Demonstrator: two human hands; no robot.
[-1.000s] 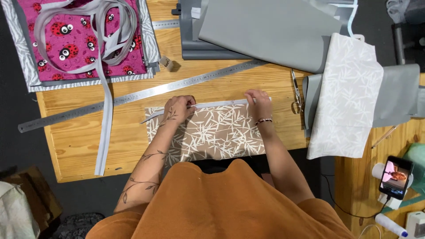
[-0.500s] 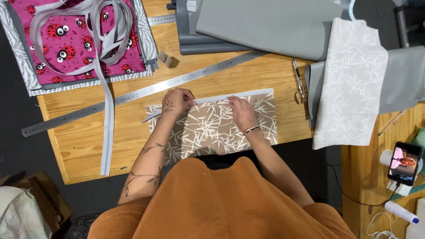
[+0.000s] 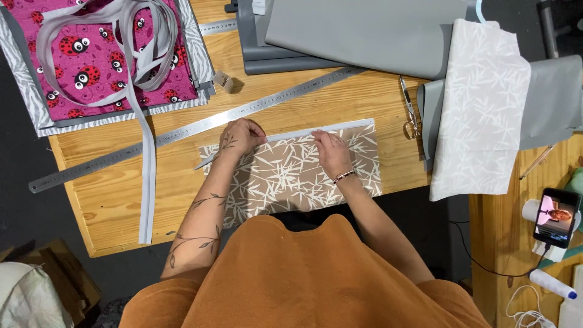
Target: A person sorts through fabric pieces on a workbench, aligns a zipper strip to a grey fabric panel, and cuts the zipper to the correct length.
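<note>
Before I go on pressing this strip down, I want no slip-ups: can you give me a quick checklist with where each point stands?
1. Left hand on the white strip: ok.
2. Right hand on the strip: ok.
3. Strip along the top edge of the tan leaf-print fabric: ok.
4. Fabric lying flat on the wooden table: ok.
5. Long steel ruler off the fabric: ok.
6. Strip fixed to the fabric: cannot tell.
</note>
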